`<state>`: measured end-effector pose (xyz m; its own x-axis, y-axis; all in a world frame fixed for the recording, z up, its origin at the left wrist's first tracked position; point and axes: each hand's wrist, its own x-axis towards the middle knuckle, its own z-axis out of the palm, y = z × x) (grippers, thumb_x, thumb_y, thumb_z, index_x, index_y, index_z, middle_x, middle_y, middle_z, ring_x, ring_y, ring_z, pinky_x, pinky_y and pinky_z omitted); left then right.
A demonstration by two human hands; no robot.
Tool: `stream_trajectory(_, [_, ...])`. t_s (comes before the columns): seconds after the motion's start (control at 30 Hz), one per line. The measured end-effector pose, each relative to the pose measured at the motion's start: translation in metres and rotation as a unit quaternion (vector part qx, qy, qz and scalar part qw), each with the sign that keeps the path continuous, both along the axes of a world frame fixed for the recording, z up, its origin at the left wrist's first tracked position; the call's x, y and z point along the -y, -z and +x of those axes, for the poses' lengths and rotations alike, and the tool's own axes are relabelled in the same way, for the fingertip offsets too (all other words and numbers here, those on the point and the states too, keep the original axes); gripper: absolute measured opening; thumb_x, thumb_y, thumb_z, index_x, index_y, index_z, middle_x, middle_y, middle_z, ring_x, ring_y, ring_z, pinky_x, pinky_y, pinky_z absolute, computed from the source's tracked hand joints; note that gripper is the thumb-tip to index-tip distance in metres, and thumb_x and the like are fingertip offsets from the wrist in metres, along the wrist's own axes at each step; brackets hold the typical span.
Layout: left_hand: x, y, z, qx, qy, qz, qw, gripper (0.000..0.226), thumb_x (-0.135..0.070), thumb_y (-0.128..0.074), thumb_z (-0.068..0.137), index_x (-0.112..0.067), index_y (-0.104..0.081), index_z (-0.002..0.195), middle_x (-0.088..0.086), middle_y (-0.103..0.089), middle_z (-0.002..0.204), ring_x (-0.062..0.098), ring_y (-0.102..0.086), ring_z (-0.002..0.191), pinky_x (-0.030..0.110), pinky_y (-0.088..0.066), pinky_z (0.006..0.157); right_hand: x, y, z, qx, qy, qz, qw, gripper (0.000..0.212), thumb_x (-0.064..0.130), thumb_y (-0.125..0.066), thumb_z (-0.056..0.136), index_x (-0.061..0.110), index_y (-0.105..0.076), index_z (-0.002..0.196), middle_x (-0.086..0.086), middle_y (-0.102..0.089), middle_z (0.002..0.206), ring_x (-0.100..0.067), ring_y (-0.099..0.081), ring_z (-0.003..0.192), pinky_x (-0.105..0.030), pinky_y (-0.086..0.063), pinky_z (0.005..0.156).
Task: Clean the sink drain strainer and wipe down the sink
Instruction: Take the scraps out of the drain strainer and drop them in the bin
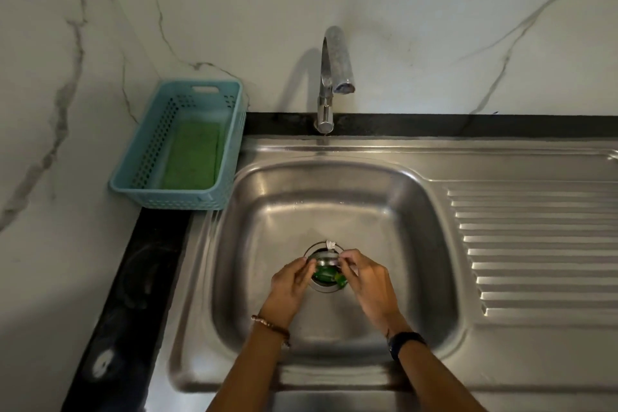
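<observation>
Both hands partly cover the round metal drain strainer (323,259) at the bottom of the stainless steel sink basin (334,211), so its lower half is hard to read. Green scraps (329,276), perhaps leaves, show inside it. The left hand (290,284) pinches its left rim, and the right hand (366,281) pinches the right rim with curled fingers. A perforated pale blue plastic basket (147,157) on the black desk (133,278) holds a flat green scouring pad (192,157).
</observation>
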<state>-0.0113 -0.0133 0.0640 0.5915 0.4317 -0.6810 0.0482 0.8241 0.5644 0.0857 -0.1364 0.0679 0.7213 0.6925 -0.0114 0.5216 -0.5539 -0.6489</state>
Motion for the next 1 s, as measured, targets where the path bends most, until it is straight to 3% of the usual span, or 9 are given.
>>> stream_trajectory(0.07, [-0.004, -0.014, -0.004, 0.018, 0.005, -0.002, 1.000, 0.016, 0.002, -0.050, 0.090, 0.006, -0.060, 0.102, 0.016, -0.061, 0.111, 0.020, -0.057, 0.099, 0.004, -0.048, 0.076, 0.007, -0.011, -0.012, -0.052, 0.055, 0.071, 0.995, 0.015, 0.015, -0.058, 0.092, 0.011, -0.066, 0.103, -0.001, -0.073, 0.095, -0.006, -0.068, 0.084, 0.001, -0.045, 0.070])
stream_trajectory(0.1, [-0.002, -0.023, -0.004, 0.001, -0.001, 0.038, 0.999, 0.011, 0.003, -0.049, 0.090, 0.002, -0.060, 0.093, 0.017, -0.063, 0.102, 0.022, -0.060, 0.091, 0.008, -0.053, 0.068, 0.008, -0.016, -0.018, -0.082, 0.096, 0.114, 0.985, 0.011, 0.011, -0.060, 0.090, 0.011, -0.068, 0.098, 0.000, -0.073, 0.090, 0.000, -0.066, 0.079, 0.003, -0.043, 0.067])
stream_trajectory(0.17, [-0.002, -0.035, 0.000, -0.014, -0.026, -0.017, 0.999, 0.013, 0.007, -0.050, 0.087, -0.005, -0.056, 0.086, 0.014, -0.066, 0.080, 0.022, -0.065, 0.073, 0.018, -0.057, 0.056, 0.008, -0.025, -0.026, -0.151, 0.185, 0.205, 0.949, 0.009, 0.007, -0.063, 0.087, 0.013, -0.070, 0.086, 0.004, -0.072, 0.077, 0.007, -0.063, 0.067, 0.000, -0.043, 0.061])
stream_trajectory(0.27, [0.010, -0.059, 0.006, -0.015, 0.034, 0.052, 0.998, 0.022, 0.009, -0.056, 0.082, -0.009, -0.059, 0.095, 0.011, -0.067, 0.081, 0.018, -0.067, 0.068, 0.018, -0.057, 0.056, 0.009, -0.041, -0.027, -0.271, 0.286, 0.314, 0.864, 0.010, 0.006, -0.066, 0.084, 0.016, -0.067, 0.082, -0.002, -0.071, 0.080, -0.010, -0.065, 0.073, -0.018, -0.052, 0.069])
stream_trajectory(0.37, [0.024, -0.070, 0.016, -0.021, 0.079, 0.127, 0.989, 0.031, 0.010, -0.056, 0.082, -0.006, -0.060, 0.107, 0.015, -0.065, 0.088, 0.018, -0.067, 0.069, 0.018, -0.058, 0.059, 0.019, -0.052, -0.010, -0.356, 0.302, 0.351, 0.812, 0.022, 0.003, -0.066, 0.083, 0.007, -0.063, 0.104, -0.012, -0.068, 0.095, -0.022, -0.065, 0.087, -0.029, -0.053, 0.079])
stream_trajectory(0.47, [0.040, -0.075, 0.044, -0.028, 0.112, 0.211, 0.971, 0.038, 0.013, -0.054, 0.082, -0.006, -0.058, 0.115, 0.010, -0.063, 0.084, 0.018, -0.061, 0.077, 0.020, -0.055, 0.062, 0.038, -0.061, 0.016, -0.337, 0.291, 0.334, 0.831, 0.020, 0.002, -0.064, 0.084, 0.009, -0.066, 0.103, -0.014, -0.068, 0.099, -0.024, -0.065, 0.091, -0.029, -0.053, 0.079])
stream_trajectory(0.67, [0.089, -0.077, 0.124, -0.047, 0.120, 0.281, 0.951, 0.010, -0.009, -0.068, 0.079, -0.006, -0.069, 0.089, 0.002, -0.066, 0.075, 0.013, -0.061, 0.069, 0.018, -0.053, 0.056, 0.085, -0.070, 0.084, -0.275, 0.311, 0.320, 0.852, 0.013, 0.004, -0.063, 0.086, 0.015, -0.068, 0.089, -0.009, -0.069, 0.093, -0.026, -0.066, 0.090, -0.036, -0.055, 0.081])
stream_trajectory(0.83, [0.123, -0.069, 0.195, -0.106, 0.152, 0.384, 0.904, 0.009, -0.010, -0.067, 0.080, -0.002, -0.071, 0.079, 0.017, -0.070, 0.079, 0.020, -0.062, 0.069, 0.032, -0.056, 0.070, 0.112, -0.066, 0.144, -0.213, 0.314, 0.251, 0.891, 0.014, 0.016, -0.067, 0.084, 0.016, -0.070, 0.097, 0.000, -0.071, 0.084, -0.014, -0.067, 0.075, -0.009, -0.050, 0.053])
stream_trajectory(1.0, [0.138, -0.062, 0.235, -0.153, 0.154, 0.431, 0.876, 0.018, -0.016, -0.068, 0.081, -0.006, -0.068, 0.066, 0.013, -0.065, 0.067, 0.018, -0.057, 0.066, 0.040, -0.054, 0.073, 0.119, -0.065, 0.186, -0.161, 0.268, 0.197, 0.929, 0.021, 0.010, -0.065, 0.084, 0.010, -0.070, 0.104, 0.005, -0.068, 0.083, -0.013, -0.067, 0.080, -0.001, -0.046, 0.059])
